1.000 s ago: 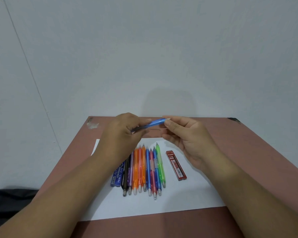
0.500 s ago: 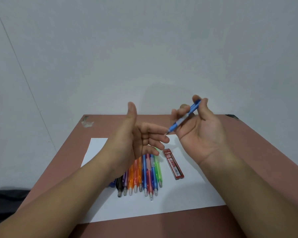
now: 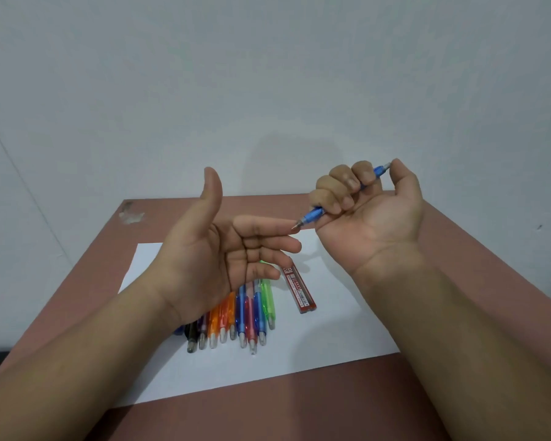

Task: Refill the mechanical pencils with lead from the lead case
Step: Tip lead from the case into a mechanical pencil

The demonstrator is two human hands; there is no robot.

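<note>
1. The left hand hangs above the desk palm up, thumb raised, fingers straight and spread, holding nothing; its index fingertip meets the tip of the blue mechanical pencil.
2. Below those fingers, on a white sheet of paper, lies a row of pencils, tips towards the camera. Nine can be counted: black, purple, three orange, blue, pink-red, blue and green. A dark blue object at the row's left end is mostly hidden by the wrist and cannot be identified.
3. Just right of the row, under the gap between the two hands, lies one red lead case, apparently closed and untouched.
4. The right hand curls its fingers round the blue mechanical pencil, thumb on the cap end, tip pointing down-left.
5. The step looks like a check for lead against the fingertip. Done well, it probably calls for light thumb clicks, with the tip resting gently on the skin so that any lead shows without snapping.
6. Count: two hands, ten pencils in all, one lead case, one sheet.
</note>
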